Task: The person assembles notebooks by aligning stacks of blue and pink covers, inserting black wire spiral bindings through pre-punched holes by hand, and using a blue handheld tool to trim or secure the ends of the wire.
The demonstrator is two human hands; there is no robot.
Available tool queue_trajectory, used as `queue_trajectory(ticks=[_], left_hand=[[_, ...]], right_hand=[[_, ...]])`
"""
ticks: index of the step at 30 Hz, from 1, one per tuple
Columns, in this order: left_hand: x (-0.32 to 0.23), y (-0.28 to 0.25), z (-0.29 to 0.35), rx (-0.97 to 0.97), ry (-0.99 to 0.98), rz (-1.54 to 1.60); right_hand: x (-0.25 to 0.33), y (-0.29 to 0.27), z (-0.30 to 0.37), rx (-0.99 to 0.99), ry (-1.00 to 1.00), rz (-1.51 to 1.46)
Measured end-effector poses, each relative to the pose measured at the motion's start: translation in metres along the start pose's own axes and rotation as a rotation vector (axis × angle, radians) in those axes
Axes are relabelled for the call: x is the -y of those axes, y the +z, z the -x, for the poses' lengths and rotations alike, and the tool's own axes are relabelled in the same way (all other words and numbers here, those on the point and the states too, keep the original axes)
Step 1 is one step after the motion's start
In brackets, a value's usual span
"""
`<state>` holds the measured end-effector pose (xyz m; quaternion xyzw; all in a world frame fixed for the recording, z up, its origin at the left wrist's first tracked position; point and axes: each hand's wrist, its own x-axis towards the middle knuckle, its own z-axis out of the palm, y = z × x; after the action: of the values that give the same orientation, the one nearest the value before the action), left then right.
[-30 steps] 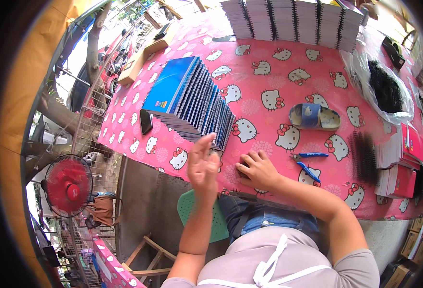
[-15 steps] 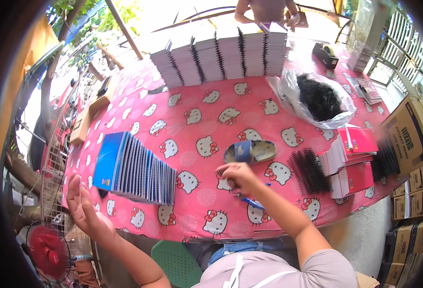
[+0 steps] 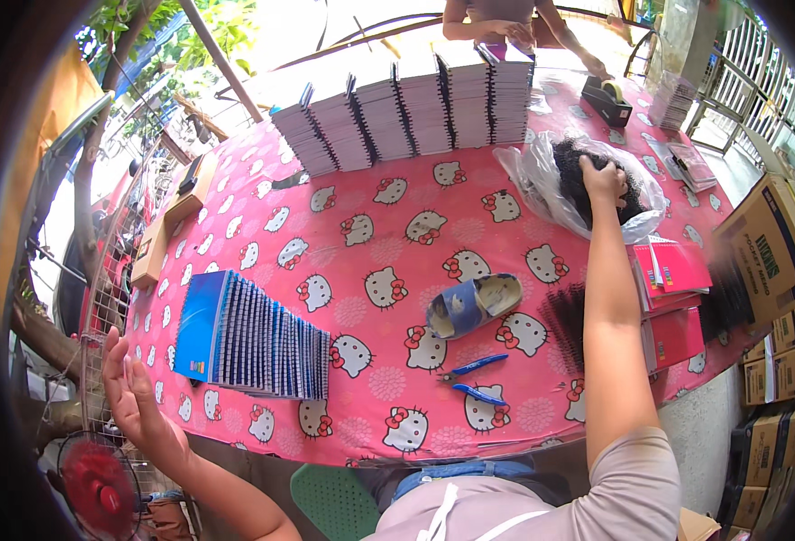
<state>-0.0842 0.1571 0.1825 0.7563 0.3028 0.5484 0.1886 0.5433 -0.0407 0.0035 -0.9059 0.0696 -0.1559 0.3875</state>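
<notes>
My right hand (image 3: 603, 178) reaches far across the table into a heap of black spiral binding coils (image 3: 634, 200). Its fingers curl down into the coils, and the fingertips are partly hidden. A clear plastic bag (image 3: 534, 185) surrounds the heap. My left hand (image 3: 140, 392) is raised beyond the table's left edge, fingers stretched and holding nothing. Beside it stands a fanned row of blue spiral notebooks (image 3: 266, 338). Blue-handled nippers (image 3: 478, 393) lie spread on the tabletop, with a blue slipper (image 3: 474, 305) just behind them.
Tall stacks of spiral-bound pads (image 3: 415, 113) line the back of the pink tablecloth (image 3: 361, 270). Red notebooks (image 3: 672, 343) and more black coils (image 3: 564, 325) sit at the right near cardboard boxes (image 3: 767, 248). Across the table, a person's hand (image 3: 597, 68) is near a tape dispenser (image 3: 608, 101).
My right hand has gone from above the nippers to the coils in the bag, uncovering the nippers. The slipper is turned slightly. The other person's hand has moved toward the tape dispenser.
</notes>
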Motion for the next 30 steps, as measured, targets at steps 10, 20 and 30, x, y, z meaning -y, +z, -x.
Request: queue_trajectory(ticks=[10,20,30], left_hand=[[0.012,0.039,-0.049,0.417,0.121,-0.285],[0.029,0.069,-0.042,0.897,0.115,-0.533],[0.036,0.066,-0.040,0.874,0.108,-0.509]], right_hand=[[-0.036,-0.110,0.278,0.769,-1.207,-0.317],[-0.075,-0.115,0.324,1.206,-1.053,0.014],[0.125,-0.115,0.407,0.856,-1.509,-0.793]])
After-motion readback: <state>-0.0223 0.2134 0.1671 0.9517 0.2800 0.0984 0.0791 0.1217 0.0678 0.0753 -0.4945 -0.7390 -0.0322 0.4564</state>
